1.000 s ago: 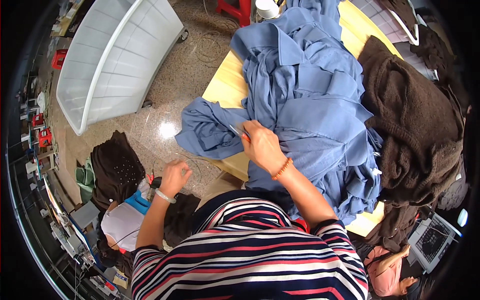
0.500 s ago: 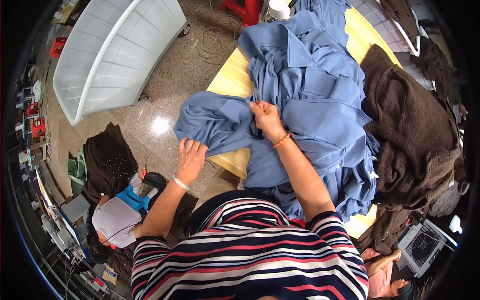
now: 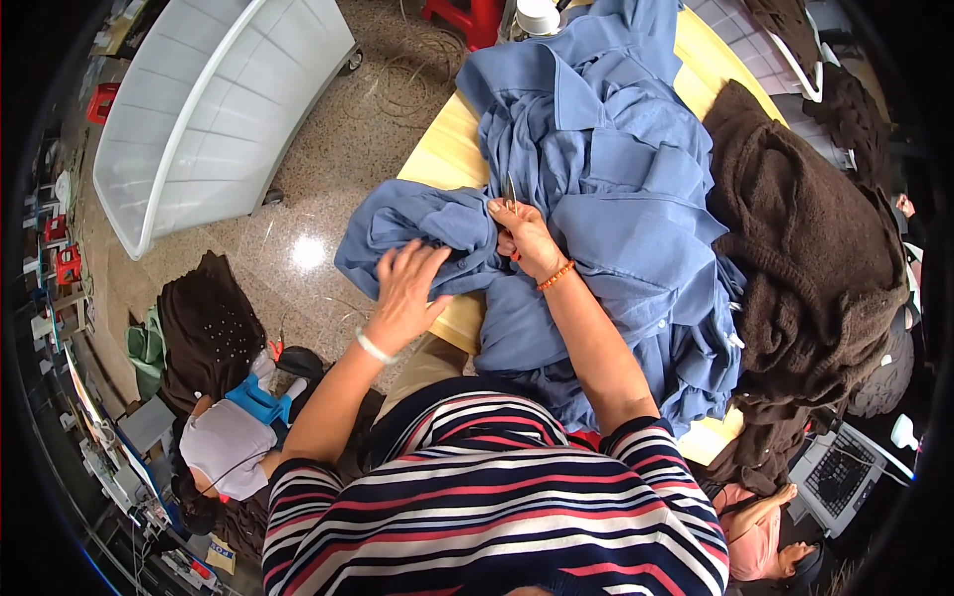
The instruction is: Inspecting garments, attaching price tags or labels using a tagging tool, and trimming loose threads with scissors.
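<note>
My right hand (image 3: pixel 529 241) is closed on a small pair of thread snips (image 3: pixel 511 189), whose pointed metal blades stick up past my fingers over the blue cloth. My left hand (image 3: pixel 405 293) lies with fingers spread on a bunched blue garment part (image 3: pixel 397 214) at the table's left edge; the fingertips are partly sunk among its folds. Just right of my right hand rises a big heap of blue shirts (image 3: pixel 636 228) with collars and a few pale buttons showing.
A yellow table (image 3: pixel 434 149) carries the heap. Dark brown knitwear (image 3: pixel 805 258) lies at the right. A white wheeled bin (image 3: pixel 214 129) stands at far left, and a white round container (image 3: pixel 538 16) at the back. Two people sit low, one in a light top (image 3: pixel 229 447), one in pink (image 3: pixel 752 536).
My left hand has moved up and right onto the bunched garment, its edge now folded inward. My right hand has turned, bringing the snips' blades into sight.
</note>
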`<state>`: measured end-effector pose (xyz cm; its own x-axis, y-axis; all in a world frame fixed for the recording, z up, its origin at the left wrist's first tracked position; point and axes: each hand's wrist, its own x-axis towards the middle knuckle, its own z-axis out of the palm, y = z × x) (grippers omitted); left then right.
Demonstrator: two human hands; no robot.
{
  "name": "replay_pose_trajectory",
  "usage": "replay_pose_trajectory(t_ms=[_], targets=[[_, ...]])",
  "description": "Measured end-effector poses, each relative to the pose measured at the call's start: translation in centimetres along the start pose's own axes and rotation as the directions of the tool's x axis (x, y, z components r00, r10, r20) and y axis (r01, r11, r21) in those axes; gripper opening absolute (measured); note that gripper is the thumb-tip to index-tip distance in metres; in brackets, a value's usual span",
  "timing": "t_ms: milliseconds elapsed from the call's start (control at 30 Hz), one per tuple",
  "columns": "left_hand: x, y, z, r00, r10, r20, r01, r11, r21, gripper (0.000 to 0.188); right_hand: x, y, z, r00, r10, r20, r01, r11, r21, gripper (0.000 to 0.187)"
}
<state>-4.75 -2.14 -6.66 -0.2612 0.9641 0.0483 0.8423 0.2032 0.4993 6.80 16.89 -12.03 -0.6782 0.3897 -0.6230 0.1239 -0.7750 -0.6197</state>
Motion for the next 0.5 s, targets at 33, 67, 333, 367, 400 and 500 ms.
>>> replay_pose_trajectory(t_ms=[33, 67, 333, 367, 400, 500], targets=[[0.2, -0.4, 0.4, 1.000, 0.002, -0.001, -0.002, 1.000, -0.001, 0.047, 0.0, -0.1, -0.1, 1.000, 0.003, 0.015, -0.004, 1.000, 0.006, 0.013], [0.3, -1.0, 0.5, 0.988, -0.022, 0.150, 0.039, 0.993, -0.109, 0.043, -0.1, -0.1, -0.1, 1.000, 0.000, 0.013, 0.000, 1.000, 0.006, 0.013], [-2.1, 0.3, -0.3, 0.786, -0.235, 0.572, 0.612, 0.427, -0.665, 0.029, -3.5, 0.2, 1.2, 0.889, -0.454, -0.053, 0.364, 0.773, -0.520, 0.022], [-2.6, 0.6, 0.0, 0.752, -0.241, 0.614, 0.620, -0.060, -0.783, 0.034, -5.6, 0.2, 1.4, 0.866, -0.499, 0.029, 0.418, 0.691, -0.589, 0.023], [-1.8, 1.6, -1.1, 0.704, -0.116, 0.700, 0.618, -0.385, -0.686, 0.048, -8.4, -0.6, 1.8, 0.908, -0.417, 0.049, 0.336, 0.651, -0.680, 0.025], [-1.2, 5.0, -2.6, 0.735, 0.055, 0.676, 0.532, -0.665, -0.524, 0.057, -16.2, -1.8, 3.9, 0.971, -0.230, 0.065, 0.178, 0.516, -0.838, 0.034]])
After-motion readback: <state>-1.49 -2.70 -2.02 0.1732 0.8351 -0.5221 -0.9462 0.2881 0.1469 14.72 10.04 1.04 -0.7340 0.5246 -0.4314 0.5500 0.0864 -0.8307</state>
